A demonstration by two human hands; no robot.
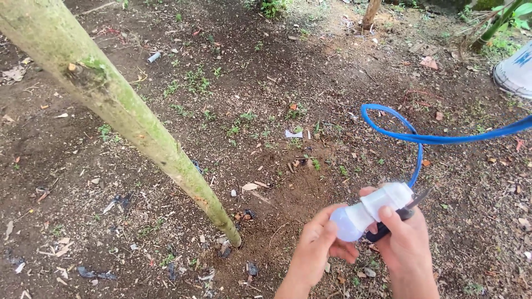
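Holding: white light bulb [349,222] screwed in a white socket [388,200], up in the air over the dirt ground [266,166], near its bottom edge, toward the bottom right corner.
Left hand [316,252]: curled around the round glass end of the bulb, fingers and thumb closed on it.
Right hand [407,243]: wrapped around the socket, thumb on top, fingers tight; also gripping a dark tool [407,211] with a thin metal tip poking out to the right.
Hands together: very close, nearly touching, one on each end of the same lamp.
Blue cable [438,138]: coming out of the top of the socket, going up, looping round to the left, then running off past the right edge.
Pole [127,116]: thick, green and mossy, leaning from the top left corner down into the ground, stuck in the dirt just left of the hands.
Ground: brown dirt with small green weeds, dry leaves, bits of wood and little scraps of white and black trash.
Small white tube [154,56]: lying on the dirt near the top edge, well apart from the hands.
White bucket thing [515,69]: at the right edge, near the top right corner, only partly seen.
Thin tree stem [370,14]: standing at the top edge, far from the hands.
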